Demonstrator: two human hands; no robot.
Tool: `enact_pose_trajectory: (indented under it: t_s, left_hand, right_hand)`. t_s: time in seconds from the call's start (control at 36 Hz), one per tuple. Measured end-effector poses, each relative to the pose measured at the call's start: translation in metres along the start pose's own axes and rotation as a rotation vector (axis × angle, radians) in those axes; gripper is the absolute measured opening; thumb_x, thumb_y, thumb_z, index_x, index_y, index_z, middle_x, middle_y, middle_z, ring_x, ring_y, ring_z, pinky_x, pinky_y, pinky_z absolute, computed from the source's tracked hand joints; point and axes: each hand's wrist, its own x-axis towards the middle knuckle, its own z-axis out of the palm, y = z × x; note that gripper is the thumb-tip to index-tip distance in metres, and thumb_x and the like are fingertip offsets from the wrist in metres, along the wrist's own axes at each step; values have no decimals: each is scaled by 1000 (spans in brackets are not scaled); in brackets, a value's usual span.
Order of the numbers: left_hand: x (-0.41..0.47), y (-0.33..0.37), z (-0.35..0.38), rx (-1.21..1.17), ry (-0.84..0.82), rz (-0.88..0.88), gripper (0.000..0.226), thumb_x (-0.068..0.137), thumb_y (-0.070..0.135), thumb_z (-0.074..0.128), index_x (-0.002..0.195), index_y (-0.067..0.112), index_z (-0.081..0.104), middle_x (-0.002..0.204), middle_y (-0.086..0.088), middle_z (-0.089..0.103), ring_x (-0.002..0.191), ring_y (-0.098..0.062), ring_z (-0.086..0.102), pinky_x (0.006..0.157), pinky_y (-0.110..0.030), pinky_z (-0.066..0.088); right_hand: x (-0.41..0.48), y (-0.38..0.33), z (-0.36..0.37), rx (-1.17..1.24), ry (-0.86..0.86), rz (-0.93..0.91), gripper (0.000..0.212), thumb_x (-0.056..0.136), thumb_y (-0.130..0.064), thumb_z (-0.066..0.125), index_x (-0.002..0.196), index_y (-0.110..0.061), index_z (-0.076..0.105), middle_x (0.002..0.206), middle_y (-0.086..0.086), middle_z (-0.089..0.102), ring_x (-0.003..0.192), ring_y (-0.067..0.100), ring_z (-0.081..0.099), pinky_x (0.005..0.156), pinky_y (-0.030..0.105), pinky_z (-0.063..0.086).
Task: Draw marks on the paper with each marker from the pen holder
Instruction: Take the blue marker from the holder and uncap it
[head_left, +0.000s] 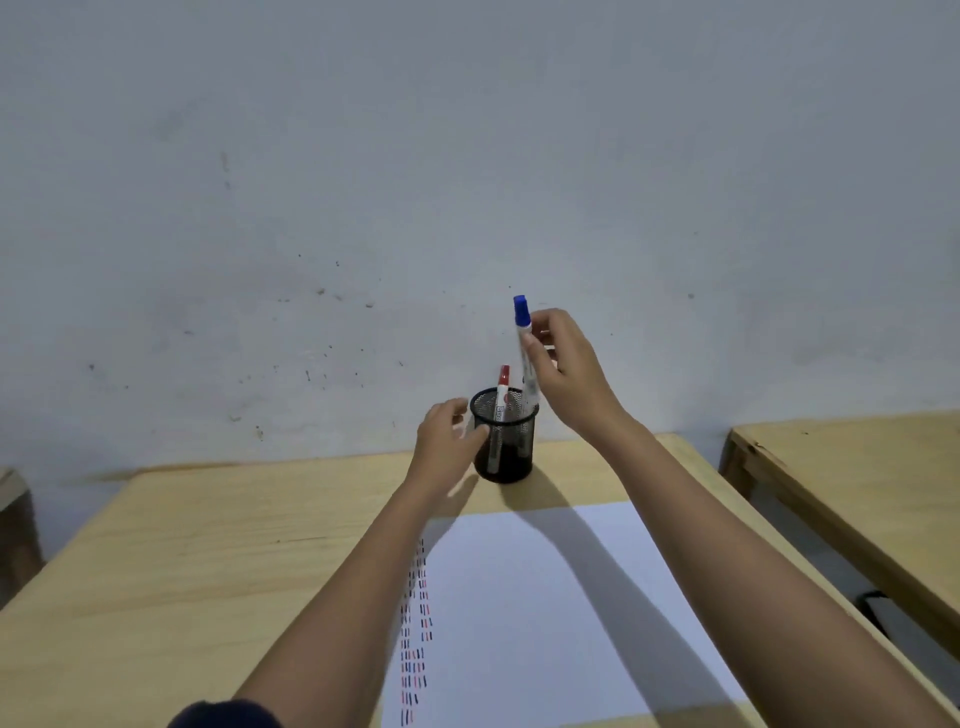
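Observation:
A black mesh pen holder (511, 452) stands at the far edge of the wooden table (182, 561). A red-capped marker (502, 395) leans inside it. My right hand (566, 374) grips a blue-capped marker (523, 343) held upright, its lower end just above the holder's rim. My left hand (447, 436) rests against the holder's left side, fingers curved around it. White paper (545, 623) lies in front of me, with columns of short red, blue and black marks (414, 639) along its left edge.
A grey wall (467, 182) rises right behind the table. A second wooden table (857, 499) stands to the right across a narrow gap. My arms cast shadows over the paper.

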Motion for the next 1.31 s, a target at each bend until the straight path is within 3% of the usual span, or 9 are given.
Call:
enact_pose_trajectory:
  t_s: [0.11, 0.25, 0.47, 0.61, 0.69, 0.78, 0.97, 1.11, 1.31]
  left_hand:
    - [-19, 37, -27, -149, 81, 109, 22, 87, 10, 61, 109, 8, 63, 102, -5, 65, 91, -13, 59, 76, -5, 44]
    - [-51, 67, -50, -368, 39, 167, 15, 93, 17, 53, 95, 13, 67, 85, -4, 68, 83, -19, 66, 87, -29, 54]
    - [-95, 59, -55, -222, -45, 188, 14, 85, 12, 65, 83, 25, 69, 80, 0, 72, 74, -10, 68, 85, -34, 54]
    - [-108, 53, -55, -271, -62, 142, 7, 84, 6, 65, 86, 12, 69, 79, -6, 71, 72, -13, 68, 87, -36, 55]
    - [-113, 52, -58, -325, -33, 113, 6, 85, 5, 64, 87, 9, 68, 79, -9, 70, 75, -18, 68, 88, -35, 55]
    - [-115, 50, -64, -410, 15, 94, 7, 87, 3, 61, 90, 2, 67, 80, -12, 68, 74, -16, 68, 81, -24, 56]
    - [-123, 33, -69, -530, 28, 31, 15, 88, 4, 60, 99, -5, 64, 84, -13, 67, 69, -7, 70, 73, -13, 54]
    - [-129, 29, -64, -573, 20, 25, 14, 89, 3, 58, 101, 0, 63, 85, -9, 66, 69, -6, 69, 74, -13, 54]
    - [-132, 25, -61, -512, -5, 72, 20, 90, 1, 56, 108, -4, 63, 85, -8, 67, 69, -4, 68, 75, -14, 54]
  right_hand:
    - [-21, -13, -7, -56, -100, -27, 20, 98, -21, 40, 105, -6, 52, 105, 7, 50, 77, 8, 54, 67, 9, 44]
    - [-54, -7, -5, -220, -223, -71, 16, 98, -21, 41, 106, -11, 52, 98, -1, 47, 86, 17, 51, 78, 27, 43]
    - [-93, -19, -3, -301, -350, -90, 17, 97, -19, 43, 107, -10, 52, 97, 0, 44, 84, 21, 47, 72, 26, 37]
    - [-103, -26, -8, -264, -428, -72, 16, 96, -20, 44, 104, -10, 54, 94, 2, 49, 85, 23, 49, 72, 28, 40]
    - [-108, -28, -14, -150, -415, 12, 11, 95, -21, 47, 100, -17, 55, 97, 4, 59, 88, 26, 54, 75, 37, 46]
    - [-113, -26, -23, -34, -368, 105, 8, 92, -19, 53, 96, -24, 57, 92, -2, 64, 84, 26, 60, 68, 31, 45]
    - [-128, -15, -23, 393, -132, 334, 12, 75, -6, 74, 86, -7, 69, 76, 6, 67, 71, 17, 58, 70, 26, 47]
    - [-140, -14, -1, 827, 83, 534, 14, 78, 3, 66, 83, -10, 66, 58, -9, 63, 56, 4, 57, 62, 14, 48]
    - [-144, -23, 28, 1319, 263, 738, 9, 86, -2, 59, 82, -9, 62, 69, -2, 62, 58, 3, 59, 57, 9, 50]
